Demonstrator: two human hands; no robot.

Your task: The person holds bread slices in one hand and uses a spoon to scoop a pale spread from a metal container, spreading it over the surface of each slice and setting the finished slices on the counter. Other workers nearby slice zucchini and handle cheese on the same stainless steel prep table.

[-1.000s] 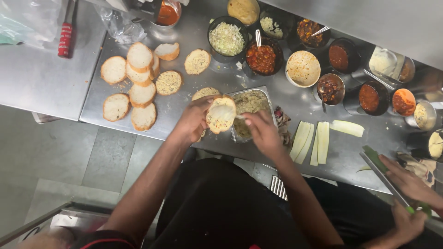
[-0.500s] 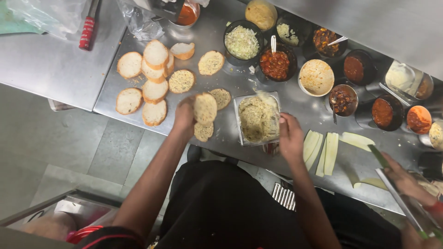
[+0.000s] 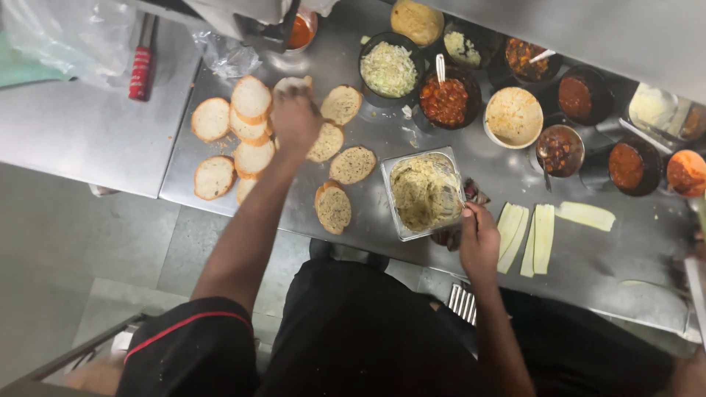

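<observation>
While our left hand [image 3: 294, 117] reaches out over the plain bread slices [image 3: 246, 129], its fingers are curled down onto the slice lying nearest the far edge of the steel counter [image 3: 95, 140]; whether they have closed on it we cannot tell, as the back of the hand hides them. These pale rounds sit heaped and overlapping towards the counter's left edge, probably so that one can be drawn off at a time. Just to their right lie four spread slices [image 3: 346, 165], each flat and apart from the others, coated side up so the topping is not smeared.

Our right hand [image 3: 478, 239] rests at the near right corner of the clear square tub of pale spread [image 3: 425, 192], fingers pinched narrow at its rim; it appears to steady the tub or hold a small tool, but the tool itself we cannot make out. The tub stands near the counter's front edge, within easy reach of both hands.

Further out, pale cheese strips [image 3: 533, 235] lie side by side to the right of the tub. Along the back edge a row of dark bowls holds shredded cabbage [image 3: 388, 68], red chunky sauce [image 3: 443, 101] and other fillings. A red-handled tool [image 3: 140, 66] lies at the far left
</observation>
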